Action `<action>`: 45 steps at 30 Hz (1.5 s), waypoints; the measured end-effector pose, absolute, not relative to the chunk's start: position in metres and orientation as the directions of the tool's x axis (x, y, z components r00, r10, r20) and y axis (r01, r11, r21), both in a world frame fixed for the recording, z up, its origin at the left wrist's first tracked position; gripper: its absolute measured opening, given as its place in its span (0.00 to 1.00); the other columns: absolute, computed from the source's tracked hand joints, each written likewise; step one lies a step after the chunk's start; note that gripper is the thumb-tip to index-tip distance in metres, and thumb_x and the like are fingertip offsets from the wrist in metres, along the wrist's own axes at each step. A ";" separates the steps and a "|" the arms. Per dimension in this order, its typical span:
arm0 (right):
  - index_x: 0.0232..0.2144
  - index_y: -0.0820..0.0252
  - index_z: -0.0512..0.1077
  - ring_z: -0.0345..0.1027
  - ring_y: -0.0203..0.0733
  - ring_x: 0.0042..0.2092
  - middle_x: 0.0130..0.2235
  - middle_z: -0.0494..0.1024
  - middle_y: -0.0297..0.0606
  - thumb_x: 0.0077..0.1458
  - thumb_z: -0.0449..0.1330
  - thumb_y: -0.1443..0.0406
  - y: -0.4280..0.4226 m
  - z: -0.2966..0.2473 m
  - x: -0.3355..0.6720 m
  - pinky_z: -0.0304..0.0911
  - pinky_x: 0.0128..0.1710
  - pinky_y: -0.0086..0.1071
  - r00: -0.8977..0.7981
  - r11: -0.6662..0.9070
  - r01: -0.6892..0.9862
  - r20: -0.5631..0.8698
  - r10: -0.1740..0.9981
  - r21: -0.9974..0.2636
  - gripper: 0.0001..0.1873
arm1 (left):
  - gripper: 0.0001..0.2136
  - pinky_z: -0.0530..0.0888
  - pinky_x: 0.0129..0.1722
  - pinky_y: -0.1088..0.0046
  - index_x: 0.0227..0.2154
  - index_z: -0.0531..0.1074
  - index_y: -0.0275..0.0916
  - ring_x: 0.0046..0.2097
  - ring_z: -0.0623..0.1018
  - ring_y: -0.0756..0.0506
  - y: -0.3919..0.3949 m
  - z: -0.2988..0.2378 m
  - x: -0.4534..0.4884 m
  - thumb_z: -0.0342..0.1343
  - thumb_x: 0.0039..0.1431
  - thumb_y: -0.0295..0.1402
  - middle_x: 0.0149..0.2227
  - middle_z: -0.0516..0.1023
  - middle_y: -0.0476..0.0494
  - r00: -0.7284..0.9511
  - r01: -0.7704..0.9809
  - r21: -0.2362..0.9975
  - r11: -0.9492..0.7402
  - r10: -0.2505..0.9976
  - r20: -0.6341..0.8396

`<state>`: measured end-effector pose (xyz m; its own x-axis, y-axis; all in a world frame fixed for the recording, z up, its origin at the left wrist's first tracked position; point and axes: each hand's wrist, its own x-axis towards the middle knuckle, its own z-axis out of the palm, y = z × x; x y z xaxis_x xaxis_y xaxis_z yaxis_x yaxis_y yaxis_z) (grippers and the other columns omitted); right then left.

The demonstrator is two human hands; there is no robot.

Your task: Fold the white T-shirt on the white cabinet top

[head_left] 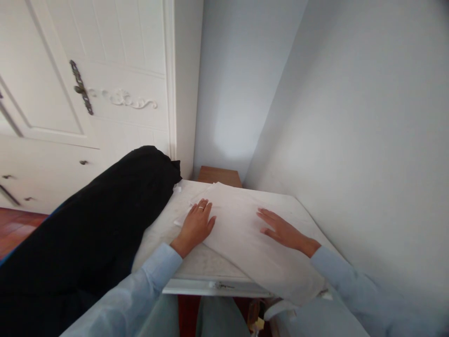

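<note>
A thin white cloth point(242, 229), perhaps a garment, lies spread on a white table point(196, 264). Its near right end hangs over the table's front edge. My left hand point(196, 223) rests flat at the cloth's left side, fingers stretched out, with a ring on one finger. On the right part of the same cloth my right hand point(280, 229) is stretched out palm down, thumb apart from the fingers. Neither hand grips anything. Whether the right palm presses on the cloth or hovers just above it, I cannot tell.
Black fabric point(115, 210) is heaped along the table's left side. Behind it stands a white wardrobe point(133, 56) with a dark metal handle point(81, 88). A grey wall point(368, 117) borders the table's right side. A brown wooden surface point(220, 176) shows beyond the far edge.
</note>
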<state>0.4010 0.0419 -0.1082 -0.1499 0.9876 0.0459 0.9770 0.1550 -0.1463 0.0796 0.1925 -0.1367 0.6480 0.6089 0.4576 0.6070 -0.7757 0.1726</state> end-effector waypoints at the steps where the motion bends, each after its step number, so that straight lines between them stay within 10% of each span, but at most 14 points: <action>1: 0.69 0.54 0.55 0.45 0.50 0.71 0.71 0.52 0.42 0.66 0.44 0.43 0.062 -0.108 0.391 0.45 0.70 0.50 -0.196 0.202 0.968 0.049 0.979 -0.147 0.38 | 0.21 0.64 0.64 0.54 0.59 0.65 0.33 0.66 0.65 0.36 0.187 -0.138 0.079 0.46 0.68 0.38 0.63 0.68 0.28 0.655 0.593 0.181 -0.785 0.600 0.459; 14: 0.70 0.56 0.52 0.42 0.49 0.72 0.72 0.50 0.42 0.67 0.36 0.43 0.178 -0.153 0.388 0.40 0.71 0.48 -0.237 0.240 0.961 0.036 0.971 -0.137 0.39 | 0.13 0.76 0.51 0.58 0.46 0.72 0.37 0.48 0.79 0.39 0.191 -0.142 0.044 0.45 0.67 0.34 0.47 0.79 0.36 0.396 0.639 0.465 -0.613 0.780 0.484; 33: 0.67 0.57 0.55 0.46 0.52 0.70 0.70 0.55 0.49 0.69 0.37 0.50 0.129 -0.154 0.458 0.46 0.66 0.52 0.441 -0.441 0.897 0.054 0.896 -0.024 0.32 | 0.24 0.62 0.66 0.51 0.60 0.67 0.38 0.68 0.62 0.37 0.094 -0.138 0.147 0.47 0.68 0.47 0.65 0.67 0.35 0.908 0.049 0.291 -0.955 0.165 0.386; 45: 0.62 0.59 0.61 0.56 0.62 0.64 0.63 0.64 0.59 0.67 0.33 0.46 0.083 -0.152 0.509 0.56 0.57 0.60 0.662 -0.662 0.749 0.042 0.748 -0.011 0.35 | 0.31 0.56 0.66 0.45 0.61 0.66 0.35 0.67 0.62 0.33 0.084 -0.149 0.174 0.45 0.66 0.54 0.65 0.64 0.28 0.944 0.040 0.301 -0.953 0.134 0.301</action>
